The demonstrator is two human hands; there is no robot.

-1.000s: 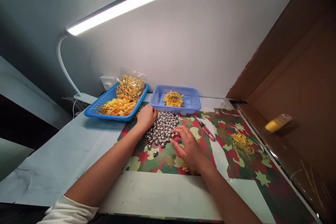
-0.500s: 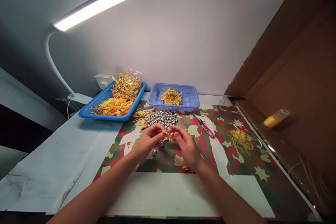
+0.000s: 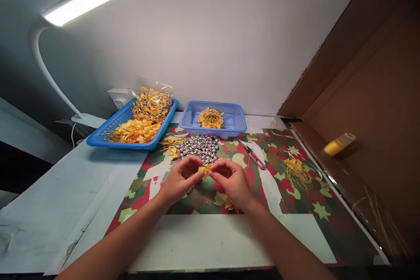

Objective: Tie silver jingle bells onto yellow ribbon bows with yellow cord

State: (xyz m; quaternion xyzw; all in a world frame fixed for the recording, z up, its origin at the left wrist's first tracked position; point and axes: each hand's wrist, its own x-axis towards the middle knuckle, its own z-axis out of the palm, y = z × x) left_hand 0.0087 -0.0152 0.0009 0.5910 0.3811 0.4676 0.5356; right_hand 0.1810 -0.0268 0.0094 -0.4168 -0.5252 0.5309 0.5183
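Note:
A small yellow ribbon bow (image 3: pixel 205 169) is stretched between my two hands, just above the patterned table covering. My left hand (image 3: pixel 181 178) pinches its left side between thumb and fingers. On the other side, my right hand (image 3: pixel 231 179) pinches the right loop the same way. Right behind my fingertips lies a pile of small silver bells (image 3: pixel 201 148). Yellow bows with gold ties (image 3: pixel 172 143) lie at the left of that pile. Another yellow bow (image 3: pixel 230 204) rests partly hidden beneath my right hand.
A blue tray (image 3: pixel 131 145) at the back left holds many bows and a clear bag (image 3: pixel 152 100). Behind the bells stands a blue basket (image 3: pixel 234 122) with more bows. Pink-handled thread snips (image 3: pixel 256 159) and yellow thread scraps (image 3: pixel 298 171) lie to the right. A lamp (image 3: pixel 52 78) arches overhead.
Both hands now pinch the bow from opposite sides, its loops spread flat; before, the right fingers were looser. The view has shifted slightly, so things appear farther left.

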